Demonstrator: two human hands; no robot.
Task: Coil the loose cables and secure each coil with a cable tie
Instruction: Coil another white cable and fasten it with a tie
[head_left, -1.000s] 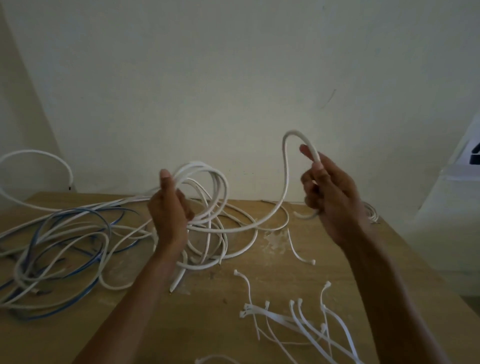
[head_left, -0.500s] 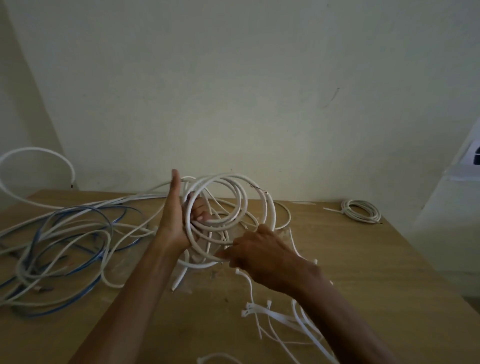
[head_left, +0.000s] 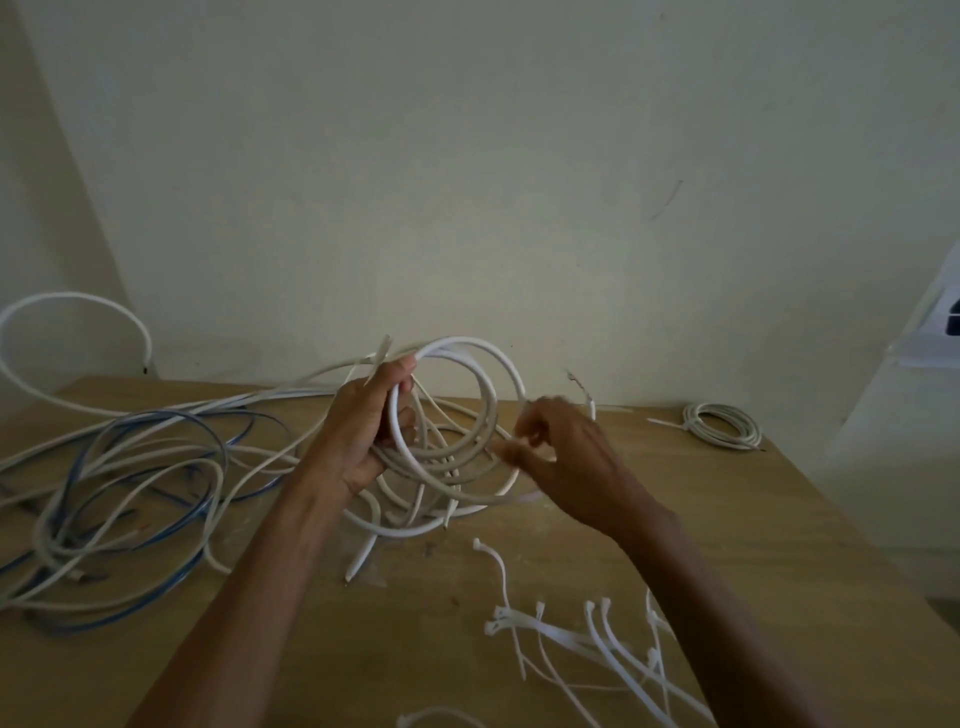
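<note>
My left hand (head_left: 366, 431) grips a coil of white cable (head_left: 467, 400) at its left side and holds it upright above the wooden table (head_left: 779, 519). My right hand (head_left: 558, 452) is blurred at the coil's right side, and its fingertips pinch the cable's loops there. The cable's loose end (head_left: 582, 389) sticks up just behind my right hand. Several white cable ties (head_left: 587, 634) lie scattered on the table in front of my right forearm.
A tangle of loose blue and white cables (head_left: 130, 493) covers the table's left half, with one white loop (head_left: 78, 332) arching up at the far left. A small finished white coil (head_left: 722, 423) lies at the table's back right corner. A wall stands close behind.
My right hand brought a raised length of cable down and across onto the coil, then shifted from the coil's bottom to its right side. The coil has gained a loop.
</note>
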